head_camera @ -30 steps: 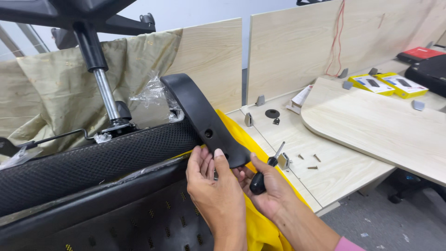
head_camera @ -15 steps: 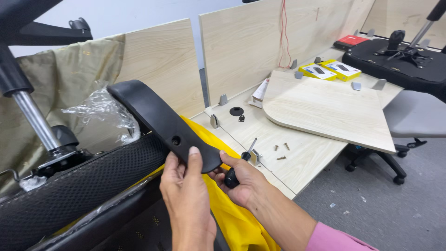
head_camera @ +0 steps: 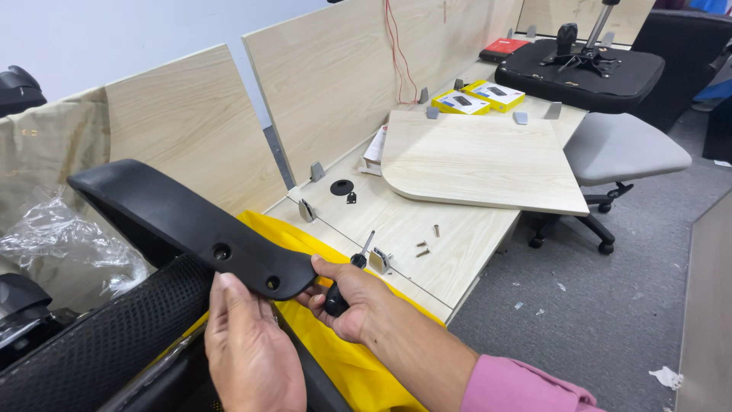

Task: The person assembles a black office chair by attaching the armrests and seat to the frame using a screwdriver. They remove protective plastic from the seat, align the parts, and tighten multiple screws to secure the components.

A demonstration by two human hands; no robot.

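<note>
A black plastic chair armrest [head_camera: 183, 221] with two bolt holes lies against the black mesh chair seat [head_camera: 99, 351]. My left hand [head_camera: 248, 351] presses flat on the seat frame just below the armrest's mounting plate. My right hand [head_camera: 347, 297] grips the black handle of a screwdriver [head_camera: 352, 267] and its thumb touches the armrest's lower end. The screwdriver's metal shaft points up over the desk. Yellow cloth [head_camera: 335, 358] lies under the armrest and both hands.
Loose screws [head_camera: 423, 246] and a small metal bracket [head_camera: 379, 261] lie on the wooden desk [head_camera: 427, 221]. A loose desk board [head_camera: 480, 160], yellow boxes [head_camera: 476, 95], another upturned black seat [head_camera: 583, 69] and a grey chair [head_camera: 629, 149] are to the right. Clear plastic wrap [head_camera: 69, 244] is at left.
The view has swung right and closer. My hands stay on the armrest end and screwdriver, the left hand sliding lower below the mounting plate.
</note>
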